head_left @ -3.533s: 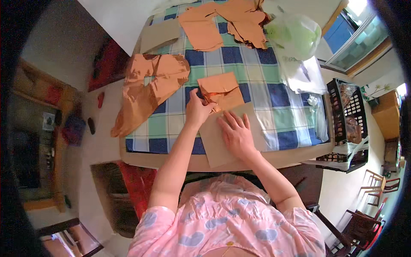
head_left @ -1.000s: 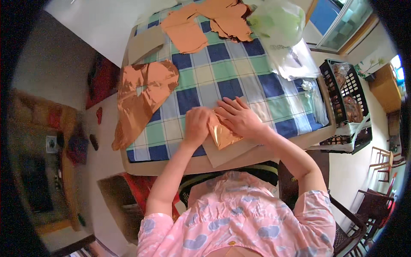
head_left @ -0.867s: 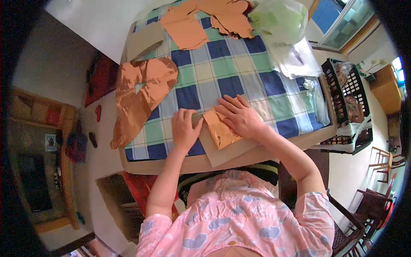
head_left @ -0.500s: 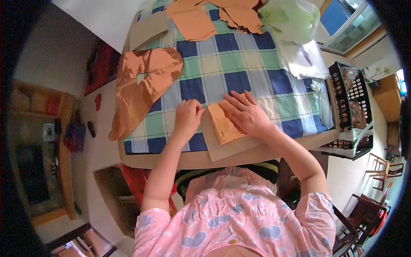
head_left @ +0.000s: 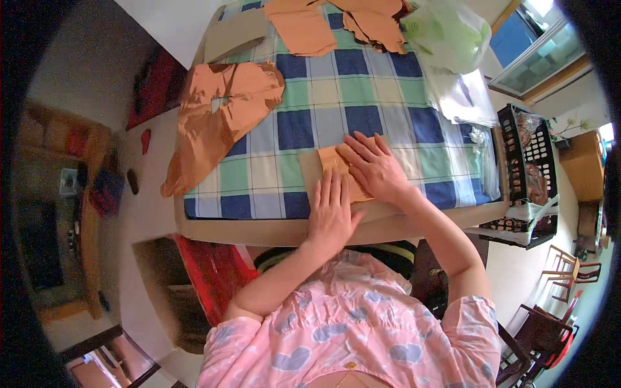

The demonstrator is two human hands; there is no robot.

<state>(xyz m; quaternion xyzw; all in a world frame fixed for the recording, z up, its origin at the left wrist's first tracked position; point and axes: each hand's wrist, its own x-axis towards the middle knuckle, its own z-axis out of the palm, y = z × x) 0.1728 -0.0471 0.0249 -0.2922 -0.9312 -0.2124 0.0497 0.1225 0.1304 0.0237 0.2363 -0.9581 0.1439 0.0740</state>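
Close to the table's front edge lies a folded piece of copper-coloured foil [head_left: 330, 158], on top of a flat sheet of beige card [head_left: 308, 167]. My left hand [head_left: 332, 210] rests flat on the near part of the foil, fingers stretched out and pointing away from me. Across its right part lies my right hand [head_left: 378, 169], palm down with the fingers extended. Between them the hands cover much of the folded foil. To the left spreads a larger, crinkled copper foil piece [head_left: 220, 132] with a small hole in it; one end hangs over the table's left edge.
A plaid cloth [head_left: 294, 129] covers the table. At the far side lie more copper foil pieces [head_left: 301, 29] and a beige card [head_left: 236, 29]. Clear plastic bags [head_left: 462, 97] and a greenish bag [head_left: 449, 35] sit far right. A black crate [head_left: 530, 155] stands beyond the right edge.
My left hand has moved right and nearer, from the table beside the foil onto it, its fingers straightening. My right hand stays on the foil. The view has shifted slightly.
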